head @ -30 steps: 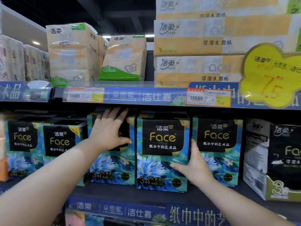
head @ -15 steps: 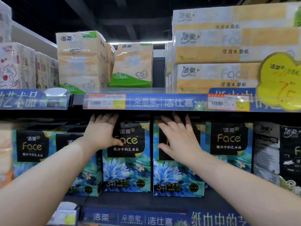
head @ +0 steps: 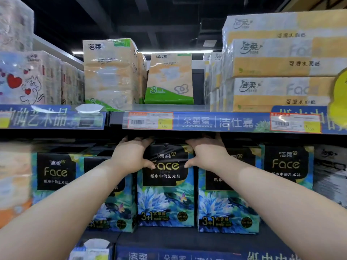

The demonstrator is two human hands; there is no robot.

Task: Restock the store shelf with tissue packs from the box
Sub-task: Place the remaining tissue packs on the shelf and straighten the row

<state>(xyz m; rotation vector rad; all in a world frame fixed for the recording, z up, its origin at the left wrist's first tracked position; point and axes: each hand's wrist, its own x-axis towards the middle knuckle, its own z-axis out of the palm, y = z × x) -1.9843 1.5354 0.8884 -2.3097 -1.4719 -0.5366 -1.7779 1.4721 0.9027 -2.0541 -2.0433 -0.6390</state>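
A blue-and-black "Face" tissue pack (head: pixel 166 196) stands upright in the middle of the lower shelf (head: pixel 187 239). My left hand (head: pixel 129 156) grips its upper left corner and my right hand (head: pixel 208 153) grips its upper right corner, fingers reaching over the top into the dark gap under the upper shelf. Matching packs stand beside it on the left (head: pixel 55 177) and on the right (head: pixel 227 207), with another at the far right (head: pixel 287 166). The box is not in view.
The upper shelf edge (head: pixel 197 121) with price tags runs just above my hands. On it stand beige tissue bundles (head: pixel 110 72), a green-bottomed pack (head: pixel 170 79) and stacked orange-white packs (head: pixel 277 62). A yellow price sign (head: pixel 339 94) hangs at the right.
Both hands have moved inward onto the top corners of the middle pack; earlier the left hand lay on the pack to its left and the right hand on the right pack.
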